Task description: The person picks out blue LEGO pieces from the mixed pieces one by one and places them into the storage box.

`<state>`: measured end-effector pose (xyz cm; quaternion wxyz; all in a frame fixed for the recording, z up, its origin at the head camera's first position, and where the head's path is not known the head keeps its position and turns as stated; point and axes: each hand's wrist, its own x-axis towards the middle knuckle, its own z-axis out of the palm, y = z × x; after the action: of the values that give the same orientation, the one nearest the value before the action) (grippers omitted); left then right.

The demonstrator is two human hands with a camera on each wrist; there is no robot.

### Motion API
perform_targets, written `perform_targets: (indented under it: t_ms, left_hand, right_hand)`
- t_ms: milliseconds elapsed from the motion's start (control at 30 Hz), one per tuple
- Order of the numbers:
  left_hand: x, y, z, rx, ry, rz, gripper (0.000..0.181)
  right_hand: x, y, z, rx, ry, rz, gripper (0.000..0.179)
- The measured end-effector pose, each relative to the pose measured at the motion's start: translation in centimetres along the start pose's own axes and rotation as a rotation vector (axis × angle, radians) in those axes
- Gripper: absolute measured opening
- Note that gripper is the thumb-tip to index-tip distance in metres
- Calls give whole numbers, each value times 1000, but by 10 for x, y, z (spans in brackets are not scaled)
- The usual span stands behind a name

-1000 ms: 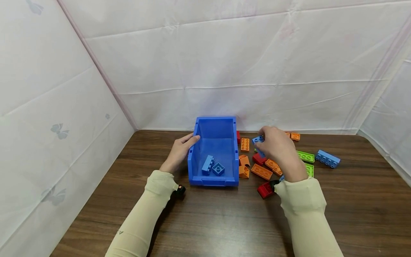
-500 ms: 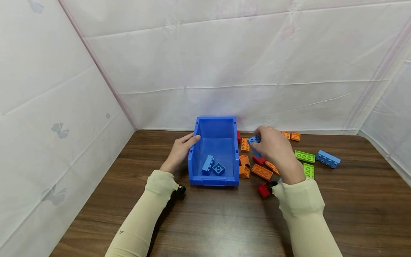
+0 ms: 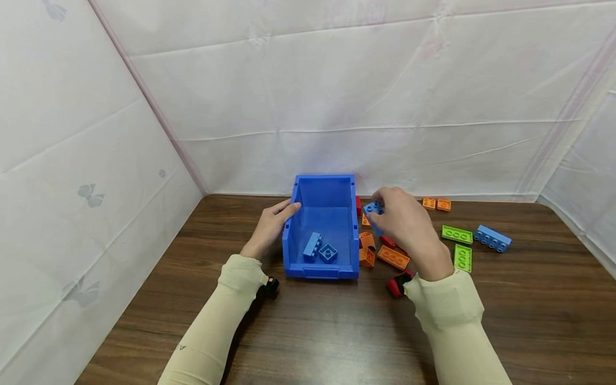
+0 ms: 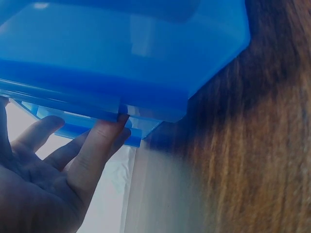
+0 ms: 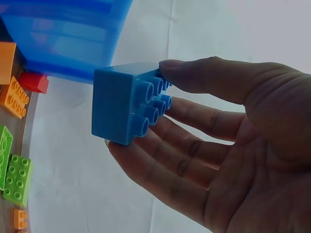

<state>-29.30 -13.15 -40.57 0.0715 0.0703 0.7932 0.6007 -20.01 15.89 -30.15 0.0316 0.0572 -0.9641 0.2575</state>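
Note:
A blue plastic bin stands on the table against the back wall. My left hand holds its left side, thumb over the rim; the left wrist view shows the fingers at the bin's edge. Inside lie two blue toy bricks, a long one and a square one. My right hand pinches a studded blue toy brick between thumb and fingers, raised above the loose bricks just right of the bin. In the right wrist view its studs face the palm.
Right of the bin lie orange bricks, red bricks, green bricks and another long blue brick. The right hand partly covers this group. White sheeting rises behind the wooden table.
My right hand has moved left toward the bin with the blue toy brick, uncovering green and orange bricks behind it. The left hand and the bin have stayed in place.

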Motion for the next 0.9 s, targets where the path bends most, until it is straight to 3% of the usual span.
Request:
perform_targets:
  t_ms: [467, 900]
  left_hand:
    - [3, -1, 0, -18, -11, -17, 67]
    - [1, 1, 0, -15, -6, -15, 67]
  right_hand:
    - [-4, -17, 3, 18, 10, -29, 39]
    - [-2, -26, 14, 72, 89, -76, 44]
